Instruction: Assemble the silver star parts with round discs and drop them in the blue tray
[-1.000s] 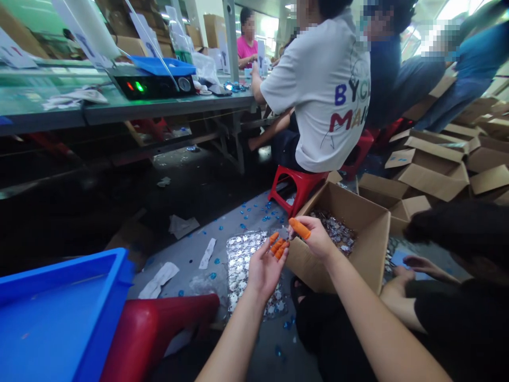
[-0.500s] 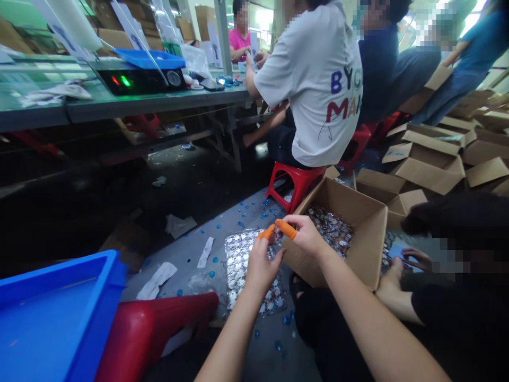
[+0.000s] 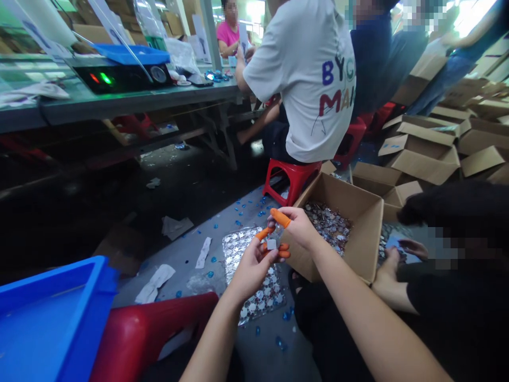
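My left hand (image 3: 252,267) wears orange finger cots and holds a small pale square piece (image 3: 271,244) against its fingertips. My right hand (image 3: 297,227), with an orange finger cot (image 3: 280,217) on one finger, hovers just above that piece, and I cannot see it holding anything. Behind it stands an open cardboard box (image 3: 358,233) heaped with shiny silver pieces (image 3: 326,225). Below my left hand, a sheet of round silvery pieces (image 3: 254,276) lies on the floor.
A blue plastic tray (image 3: 51,313) and a red stool (image 3: 147,329) sit at lower left. Blue beads (image 3: 242,212) and paper scraps litter the floor. A co-worker's hands (image 3: 400,254) work at right, another person in a white T-shirt (image 3: 306,79) sits ahead, and flattened boxes lie beyond.
Both hands have drawn slightly apart, and the small pale piece now shows clearly at my left fingertips. The whole scene has shifted left and upward in view.
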Demonstrator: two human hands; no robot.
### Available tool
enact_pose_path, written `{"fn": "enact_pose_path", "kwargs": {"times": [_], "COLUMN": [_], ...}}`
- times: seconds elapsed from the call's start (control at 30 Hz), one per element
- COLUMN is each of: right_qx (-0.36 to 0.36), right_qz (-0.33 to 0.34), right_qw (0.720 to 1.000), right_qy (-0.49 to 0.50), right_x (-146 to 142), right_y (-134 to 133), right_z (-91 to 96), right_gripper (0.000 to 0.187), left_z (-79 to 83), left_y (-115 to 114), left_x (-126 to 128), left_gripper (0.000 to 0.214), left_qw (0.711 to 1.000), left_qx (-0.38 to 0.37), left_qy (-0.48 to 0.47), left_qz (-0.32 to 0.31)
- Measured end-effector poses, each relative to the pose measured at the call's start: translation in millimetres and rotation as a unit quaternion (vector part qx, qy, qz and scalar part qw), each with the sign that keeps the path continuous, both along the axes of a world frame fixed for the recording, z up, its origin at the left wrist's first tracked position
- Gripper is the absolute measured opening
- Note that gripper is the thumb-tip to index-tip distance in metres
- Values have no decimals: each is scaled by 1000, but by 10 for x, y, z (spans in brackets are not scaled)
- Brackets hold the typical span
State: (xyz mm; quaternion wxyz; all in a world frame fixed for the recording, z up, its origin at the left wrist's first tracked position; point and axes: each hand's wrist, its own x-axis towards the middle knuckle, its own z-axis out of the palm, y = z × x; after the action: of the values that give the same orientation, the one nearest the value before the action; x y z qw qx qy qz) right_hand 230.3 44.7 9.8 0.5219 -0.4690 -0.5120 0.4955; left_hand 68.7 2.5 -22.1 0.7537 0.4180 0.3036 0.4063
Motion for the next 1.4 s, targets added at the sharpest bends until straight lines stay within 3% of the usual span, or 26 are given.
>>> {"fn": "enact_pose_path", "kwargs": {"times": [0.13, 0.27, 0.4, 0.5, 0.63, 0.8, 0.93, 1.03, 1.2, 1.4], "right_qx": [-21, -30, -39, -29, -25, -35, -37, -34, -31, -47], "right_qz": [-3, -1, 73, 140, 176, 188, 171, 150, 144, 149], "right_qw": [999, 999, 993, 985, 980, 974, 975, 975, 977, 976], "right_qy": [27, 33, 84, 96, 94, 121, 134, 161, 153, 151], "right_x": [11, 48, 83, 84, 49, -20, -40, -14, 35, -73], "right_y": [23, 32, 7, -32, -58, -42, -34, -22, 2, -40], "right_z": [-8, -77, -136, -151, -178, -222, -228, -235, -277, -232], "right_gripper": [37, 34, 31, 49, 67, 58, 51, 50, 54, 57], "left_z": [21, 39, 65, 63, 73, 123, 127, 117, 151, 176], "left_y": [23, 62, 111, 149, 165, 144, 140, 132, 82, 78], "left_x": [-14, -48, -102, -146, -199, -226, -225, -262, -363, -363], "left_gripper": [72, 61, 53, 56, 54, 48, 50, 50, 38, 33], "left_qw": [999, 996, 990, 985, 989, 996, 994, 977, 913, 885], "left_qx": [-3, 0, 0, -1, 2, 3, 17, 58, 203, 296], "left_qy": [-10, -5, 8, 7, 14, 26, 71, 168, 239, 240], "left_qz": [39, 91, 141, 171, 148, 91, 85, 121, 260, 266]}}
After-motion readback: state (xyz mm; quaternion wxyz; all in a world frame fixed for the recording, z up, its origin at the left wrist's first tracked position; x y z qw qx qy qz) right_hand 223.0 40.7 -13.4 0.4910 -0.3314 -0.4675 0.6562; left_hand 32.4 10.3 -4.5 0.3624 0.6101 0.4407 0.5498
